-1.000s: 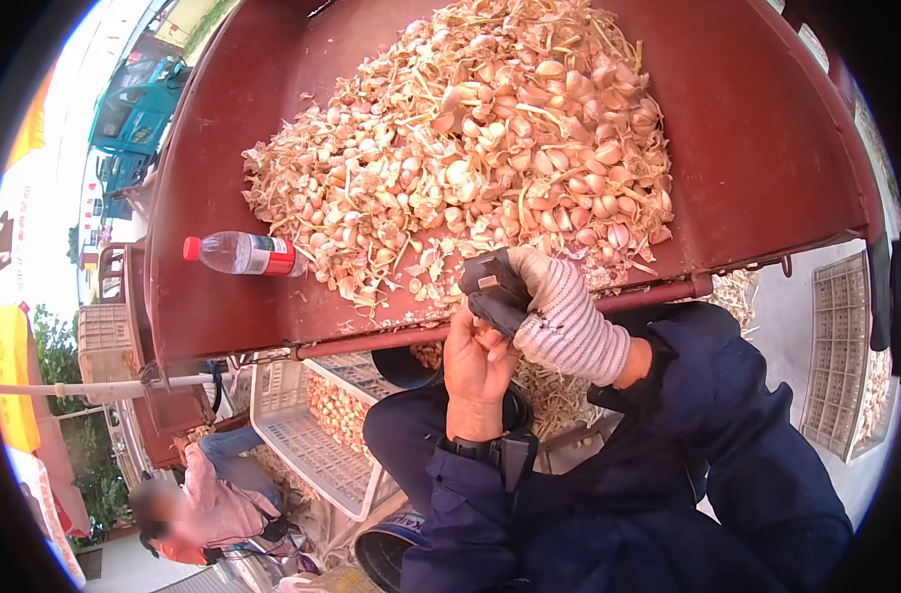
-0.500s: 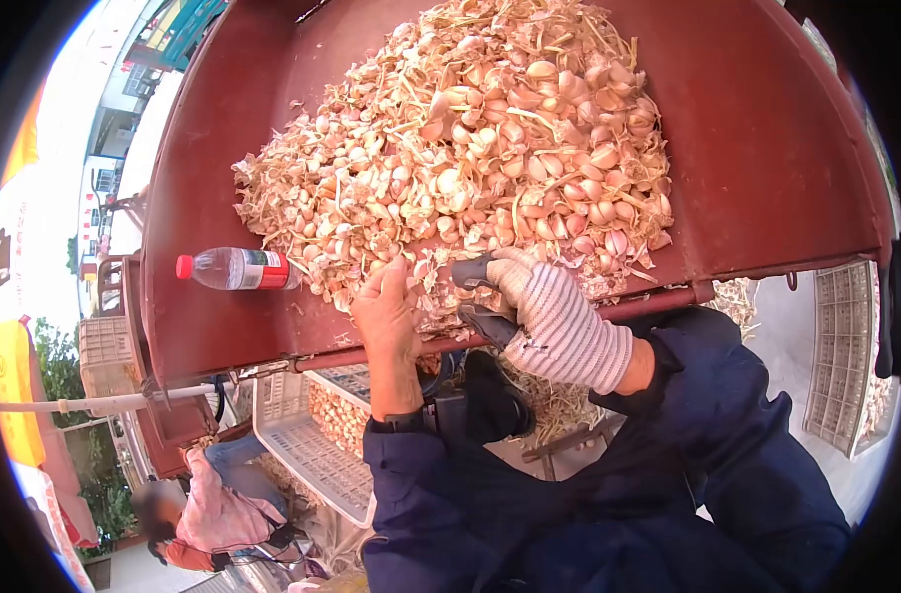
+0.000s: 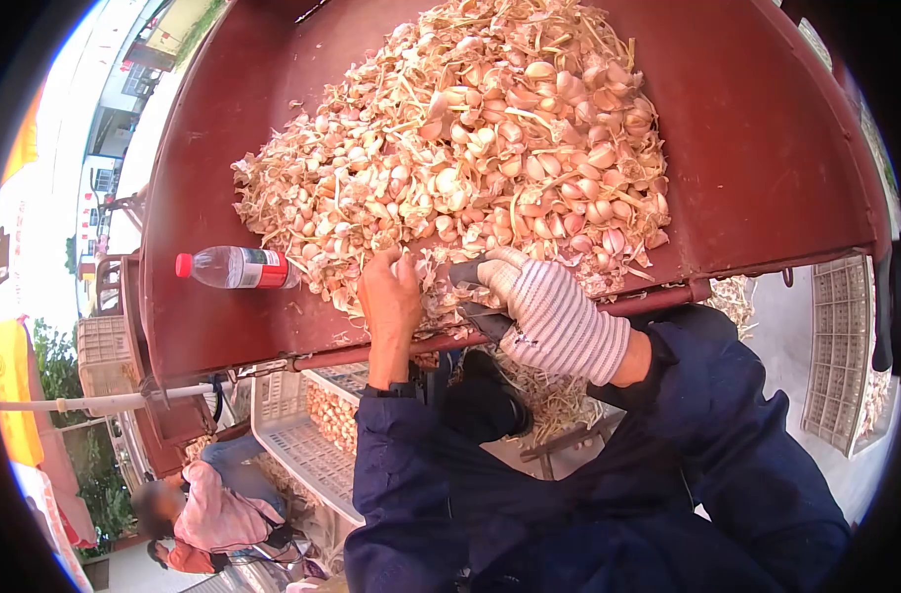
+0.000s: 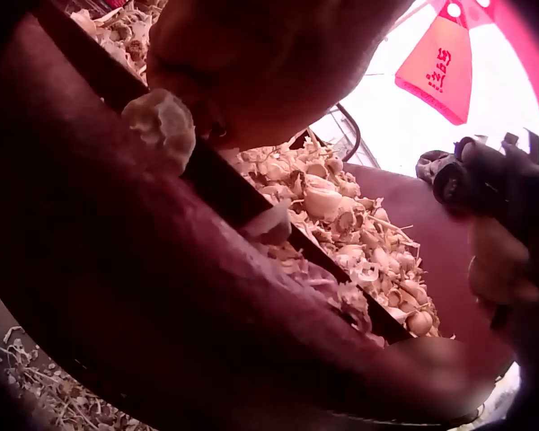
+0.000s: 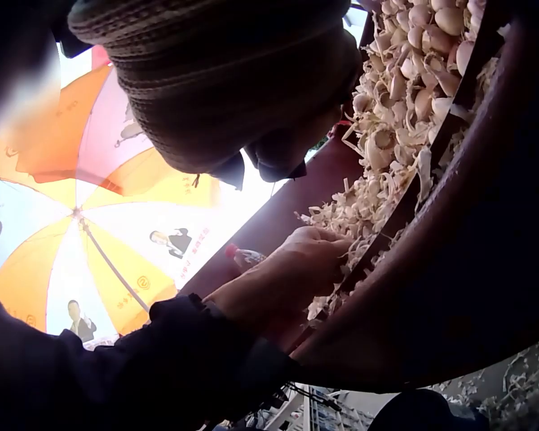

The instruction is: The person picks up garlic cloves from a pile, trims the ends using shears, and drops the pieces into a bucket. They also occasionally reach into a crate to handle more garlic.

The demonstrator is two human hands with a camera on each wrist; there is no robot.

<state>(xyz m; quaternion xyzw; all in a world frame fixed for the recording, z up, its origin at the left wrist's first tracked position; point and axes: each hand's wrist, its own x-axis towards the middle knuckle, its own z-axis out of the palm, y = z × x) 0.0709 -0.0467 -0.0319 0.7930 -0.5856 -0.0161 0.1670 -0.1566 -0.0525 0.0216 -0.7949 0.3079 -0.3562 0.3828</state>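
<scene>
A big heap of garlic cloves [image 3: 490,168], mixed with dry skins and stalks, lies on a red metal bed [image 3: 747,148]. My bare left hand [image 3: 389,301] reaches over the front edge into the near side of the heap; its fingers bend down into the skins, and I cannot tell whether they hold a clove. To its right is my right hand [image 3: 569,321], in a striped knitted glove with black covers [image 3: 485,318] on thumb and forefinger. Those two stand apart, with nothing seen between them. In the left wrist view, a pale garlic piece [image 4: 162,128] sits near the bed's edge.
A bottle [image 3: 238,268] with a red cap lies left of the heap. Below the bed are a crate of cloves [image 3: 312,450] and dry stalks [image 3: 554,405]. Another crate [image 3: 836,346] stands at right. A person [image 3: 218,509] in pink sits lower left.
My hands were together at the black covers; then my left hand moved left and forward to the heap. The right thumb and forefinger have spread apart.
</scene>
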